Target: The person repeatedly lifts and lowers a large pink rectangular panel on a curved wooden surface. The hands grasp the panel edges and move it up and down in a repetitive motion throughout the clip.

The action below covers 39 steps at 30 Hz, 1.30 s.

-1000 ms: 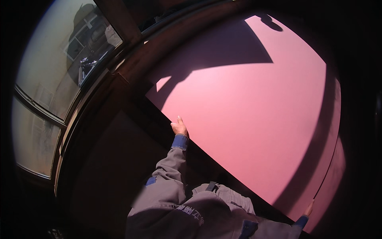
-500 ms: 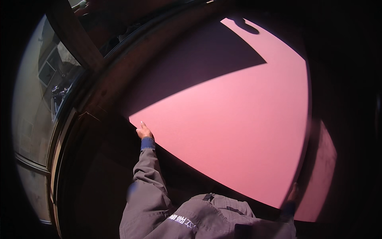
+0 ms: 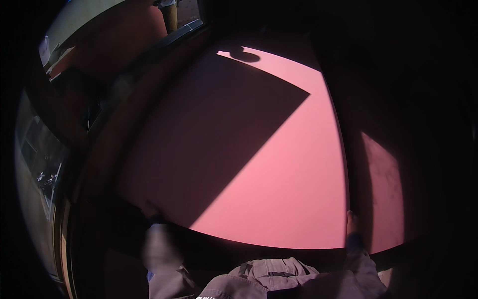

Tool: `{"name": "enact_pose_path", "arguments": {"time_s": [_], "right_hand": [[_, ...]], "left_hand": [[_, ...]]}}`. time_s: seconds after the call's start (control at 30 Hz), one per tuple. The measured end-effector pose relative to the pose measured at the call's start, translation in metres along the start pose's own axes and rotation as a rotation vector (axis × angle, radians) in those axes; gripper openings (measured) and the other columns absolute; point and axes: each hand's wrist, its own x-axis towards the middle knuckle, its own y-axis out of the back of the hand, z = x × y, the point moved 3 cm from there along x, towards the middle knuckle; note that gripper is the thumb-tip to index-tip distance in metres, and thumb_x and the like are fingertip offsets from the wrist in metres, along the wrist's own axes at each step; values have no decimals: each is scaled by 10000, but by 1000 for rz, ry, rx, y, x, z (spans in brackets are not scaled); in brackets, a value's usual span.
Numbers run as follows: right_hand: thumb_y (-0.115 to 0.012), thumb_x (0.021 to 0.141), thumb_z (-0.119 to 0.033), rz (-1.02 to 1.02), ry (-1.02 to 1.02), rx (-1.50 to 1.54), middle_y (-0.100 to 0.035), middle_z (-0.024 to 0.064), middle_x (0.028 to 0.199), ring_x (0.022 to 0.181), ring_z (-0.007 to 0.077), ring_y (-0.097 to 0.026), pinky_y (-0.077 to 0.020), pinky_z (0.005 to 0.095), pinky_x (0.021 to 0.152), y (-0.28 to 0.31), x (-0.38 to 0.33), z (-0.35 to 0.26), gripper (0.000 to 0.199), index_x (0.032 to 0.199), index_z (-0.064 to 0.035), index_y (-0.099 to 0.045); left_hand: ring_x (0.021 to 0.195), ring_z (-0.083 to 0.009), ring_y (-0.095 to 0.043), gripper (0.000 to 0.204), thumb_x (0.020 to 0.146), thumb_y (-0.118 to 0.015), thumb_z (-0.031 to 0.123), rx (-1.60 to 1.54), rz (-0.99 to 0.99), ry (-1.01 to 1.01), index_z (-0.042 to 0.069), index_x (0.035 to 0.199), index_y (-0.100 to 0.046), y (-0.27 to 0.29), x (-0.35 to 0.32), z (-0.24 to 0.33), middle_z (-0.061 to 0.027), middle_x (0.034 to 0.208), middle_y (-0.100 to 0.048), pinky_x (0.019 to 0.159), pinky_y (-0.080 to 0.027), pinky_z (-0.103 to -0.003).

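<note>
One pink panel (image 3: 284, 194): left hand (image 3: 150, 211) grasping near edge, right hand (image 3: 352, 223) grasping right edge.

The left hand (image 3: 150, 210) is at the near edge of the panel (image 3: 281, 199), toward its near left corner; the right hand (image 3: 351, 223) is at its right edge, by the near right corner. A shadow (image 3: 214, 134) lies across the panel's left part. Another surface (image 3: 386, 194) lies beyond the right edge, a window (image 3: 32, 149) beyond the left.
</note>
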Motion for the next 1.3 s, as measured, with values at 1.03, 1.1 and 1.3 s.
{"name": "enact_pose_path", "arguments": {"time_s": [1.03, 1.1, 1.3], "right_hand": [[-412, 1018, -364, -212, 247, 49, -645, 234, 1083, 976, 307, -610, -464, 366, 883, 24, 20, 27, 497, 1165, 80, -578], [-412, 1017, -371, -226, 249, 80, -638, 240, 1112, 999, 316, -607, -461, 367, 891, 26, 20, 25, 504, 1173, 80, -576], [-422, 1015, -369, -193, 176, 1, -619, 248, 1169, 1047, 323, -597, -453, 363, 921, 26, 25, 39, 509, 1206, 82, -563]], "left_hand": [[772, -125, -613, 440, 955, -584, 403, -1350, -137, 219, -31, 1029, -603, 314, -174, 253, -78, 883, -660, 686, -507, -264], [812, -144, -630, 465, 949, -586, 420, -1350, -83, 205, -30, 1065, -599, 330, -147, 253, -94, 920, -667, 724, -523, -282], [846, -163, -623, 547, 924, -613, 457, -1109, 142, 141, -60, 1098, -591, 312, -59, 240, -84, 936, -659, 782, -501, -290]]}}
